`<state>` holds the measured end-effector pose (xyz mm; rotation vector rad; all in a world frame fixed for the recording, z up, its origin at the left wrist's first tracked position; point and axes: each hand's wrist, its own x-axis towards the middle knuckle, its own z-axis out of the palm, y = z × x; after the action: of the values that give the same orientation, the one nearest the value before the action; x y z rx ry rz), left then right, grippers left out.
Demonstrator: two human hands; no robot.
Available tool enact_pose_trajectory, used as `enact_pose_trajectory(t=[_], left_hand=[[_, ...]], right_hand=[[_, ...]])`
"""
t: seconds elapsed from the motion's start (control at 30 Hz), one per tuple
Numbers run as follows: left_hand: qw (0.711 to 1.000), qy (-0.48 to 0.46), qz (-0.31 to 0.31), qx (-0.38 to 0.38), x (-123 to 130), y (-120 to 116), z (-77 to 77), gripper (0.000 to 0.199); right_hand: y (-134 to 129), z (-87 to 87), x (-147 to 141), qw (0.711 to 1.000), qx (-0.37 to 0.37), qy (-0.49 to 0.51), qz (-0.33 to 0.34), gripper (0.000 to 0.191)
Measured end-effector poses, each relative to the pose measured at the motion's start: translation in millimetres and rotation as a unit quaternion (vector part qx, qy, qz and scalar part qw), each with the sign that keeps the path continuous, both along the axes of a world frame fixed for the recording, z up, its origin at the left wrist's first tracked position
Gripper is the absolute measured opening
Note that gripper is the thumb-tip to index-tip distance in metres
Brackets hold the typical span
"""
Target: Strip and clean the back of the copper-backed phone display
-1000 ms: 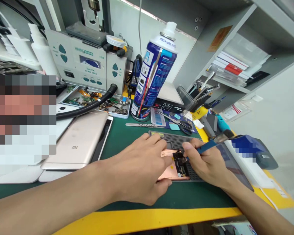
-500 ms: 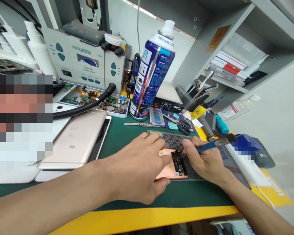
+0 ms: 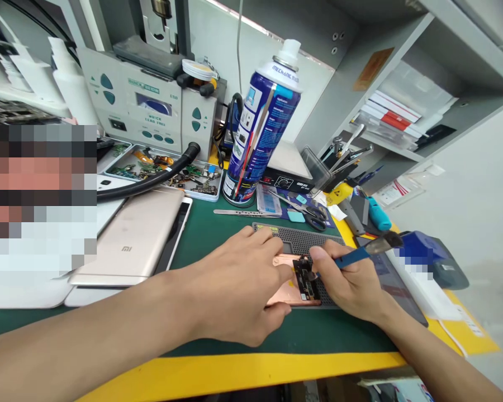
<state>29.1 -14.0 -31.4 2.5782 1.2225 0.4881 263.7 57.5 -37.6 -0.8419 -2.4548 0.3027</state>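
Note:
A rose-gold phone (image 3: 283, 295), its back off at one end, lies on a grey perforated mat (image 3: 314, 240). A black circuit section (image 3: 307, 282) shows at its right end. My left hand (image 3: 245, 285) spans the phone's left part, with curled fingers over it and the thumb by its near edge; the covered part is hidden. In my closed right hand (image 3: 347, 279) is a blue-handled tool (image 3: 354, 257) with a flared, dark-tipped upper end. The tool's thin lower tip meets the black section near its right edge; whether it is wedged under anything, I cannot tell.
Behind the mat lie tweezers (image 3: 243, 213) and scissors (image 3: 312, 215). A tall blue spray can (image 3: 262, 128) stands beside a parts tray (image 3: 209, 187). Phones (image 3: 129, 240) are stacked at left under a black hose (image 3: 151, 184). A grey soldering station (image 3: 151, 106) stands behind.
My right hand has shifted slightly, and the tool's lower tip has moved a little toward me along the black section. My left hand stays on the phone. The view has moved slightly.

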Motion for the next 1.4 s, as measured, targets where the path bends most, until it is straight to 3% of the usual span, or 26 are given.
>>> enact_pose_trajectory(t=[0.47, 0.63, 0.83, 0.97, 1.13, 1.3, 1.4], left_hand=[[1.000, -0.004, -0.003, 0.006, 0, 0, 2.3, 0.030], [1.000, -0.024, -0.013, -0.001, -1, 1, 2.5, 0.029], [1.000, -0.021, -0.008, 0.001, 0, 0, 1.5, 0.028], [1.000, -0.022, -0.012, -0.001, 0, 1, 2.1, 0.027], [1.000, -0.020, -0.017, -0.002, 0, 2, 2.4, 0.028], [1.000, -0.008, -0.009, 0.002, 0, 0, 2.3, 0.029], [1.000, -0.007, -0.005, 0.005, -1, -1, 1.7, 0.029]], right_hand=[[3, -2.7, -2, 1.000, -0.004, -0.001, -0.001, 0.039], [7, -3.7, -3, 0.999, 0.005, 0.017, -0.034, 0.040], [6, -0.1, -4, 0.999, -0.033, 0.016, -0.020, 0.042], [9, -1.1, -7, 0.996, -0.051, 0.057, -0.054, 0.041], [7, 4.2, -10, 0.976, -0.191, 0.075, -0.078, 0.048], [15, 24.0, -1, 0.912, -0.402, 0.055, -0.056, 0.036], [23, 32.5, 12, 0.878, -0.474, 0.051, -0.034, 0.038]])
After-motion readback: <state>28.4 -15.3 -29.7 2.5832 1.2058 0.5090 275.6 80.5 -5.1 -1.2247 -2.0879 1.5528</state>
